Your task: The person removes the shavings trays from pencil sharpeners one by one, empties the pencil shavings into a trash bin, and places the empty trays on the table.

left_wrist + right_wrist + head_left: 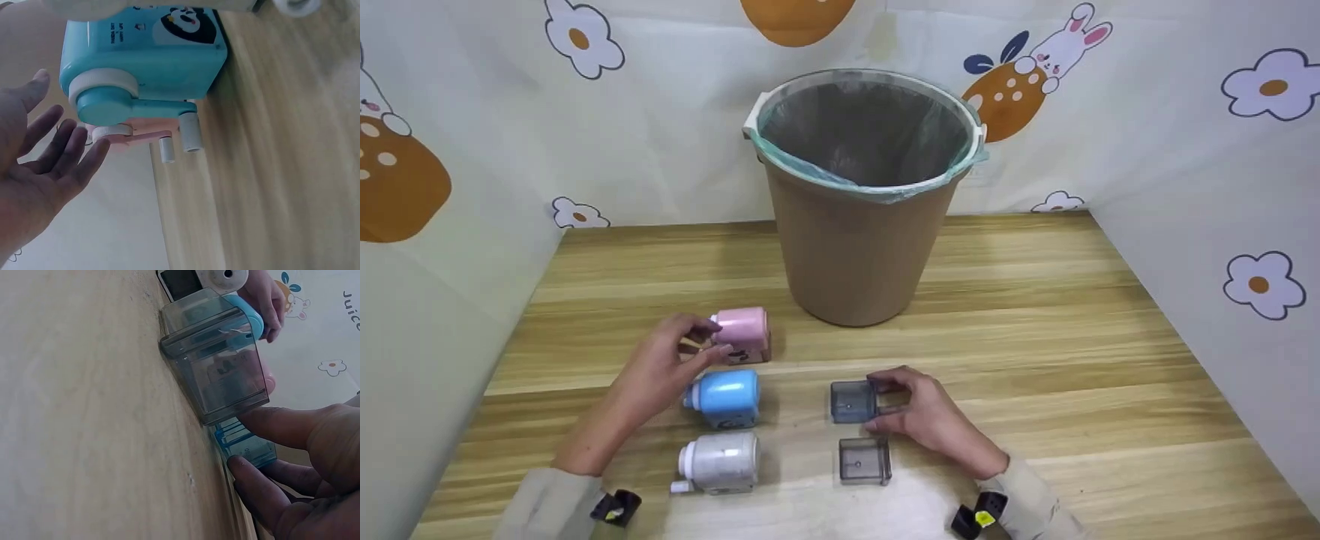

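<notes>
Three crank pencil sharpeners stand in a column on the left: a pink one (742, 330), a blue one (727, 394) and a light grey one (724, 459). My left hand (671, 356) reaches over to the crank end of the pink sharpener, its loosely bent fingers right at that end. In the left wrist view the hand (48, 152) overlaps the crank ends with its fingers spread. With thumb and fingers, my right hand (926, 412) pinches a see-through blue shavings drawer (851, 401). A see-through grey shavings drawer (864, 460) lies on the table just nearer.
A tall brown bin (859, 247) lined with a greenish bag stands at the back middle of the wooden table (1035, 315). Cloth walls (675, 135) printed with flowers and rabbits enclose the table at the back and both sides.
</notes>
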The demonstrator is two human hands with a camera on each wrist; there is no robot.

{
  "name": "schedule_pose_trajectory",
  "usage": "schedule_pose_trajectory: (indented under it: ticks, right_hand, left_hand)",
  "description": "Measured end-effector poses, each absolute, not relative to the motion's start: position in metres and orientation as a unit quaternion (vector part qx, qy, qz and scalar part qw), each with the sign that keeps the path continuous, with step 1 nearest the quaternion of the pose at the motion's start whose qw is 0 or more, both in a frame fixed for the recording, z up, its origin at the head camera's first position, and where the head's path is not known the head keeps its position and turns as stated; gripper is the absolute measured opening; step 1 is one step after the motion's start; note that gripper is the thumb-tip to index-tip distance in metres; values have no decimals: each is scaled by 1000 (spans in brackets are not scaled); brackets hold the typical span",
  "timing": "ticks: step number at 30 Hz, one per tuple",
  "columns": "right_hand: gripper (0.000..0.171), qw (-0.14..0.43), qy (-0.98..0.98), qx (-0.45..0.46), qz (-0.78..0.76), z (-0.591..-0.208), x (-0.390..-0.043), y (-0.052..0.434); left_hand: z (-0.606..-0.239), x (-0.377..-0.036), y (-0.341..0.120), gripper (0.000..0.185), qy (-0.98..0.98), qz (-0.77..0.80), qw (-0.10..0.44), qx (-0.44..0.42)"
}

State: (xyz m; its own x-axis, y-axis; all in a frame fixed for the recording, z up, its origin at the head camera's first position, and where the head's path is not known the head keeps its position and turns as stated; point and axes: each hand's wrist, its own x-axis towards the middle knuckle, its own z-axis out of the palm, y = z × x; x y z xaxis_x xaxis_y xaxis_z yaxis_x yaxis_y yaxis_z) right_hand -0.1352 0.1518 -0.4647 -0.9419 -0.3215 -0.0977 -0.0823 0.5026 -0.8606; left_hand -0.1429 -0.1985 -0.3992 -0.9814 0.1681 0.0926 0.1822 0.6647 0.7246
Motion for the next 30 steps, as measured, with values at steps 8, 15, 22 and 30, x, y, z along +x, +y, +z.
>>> schedule_pose_trajectory:
  ticks: [8,15,22,30]
  right_hand:
    - [70,143,837,-105,-518,-460,-133,155]
    - [69,165,793,-93,-580,-456,-132,158]
    - [65,130,817,-99,-554,-448,-132,159]
    - [61,110,830,-102,-537,-438,-133,157]
  left_hand:
    - [-393,-164,-196,53,-932,-341,10,-120]
    - [-398,-178,-195,65,-932,-331,-27,-147]
    - [-401,-184,-192,71,-927,-335,-23,-166]
    - [-408,-185,-190,67,-926,-330,-29,-181]
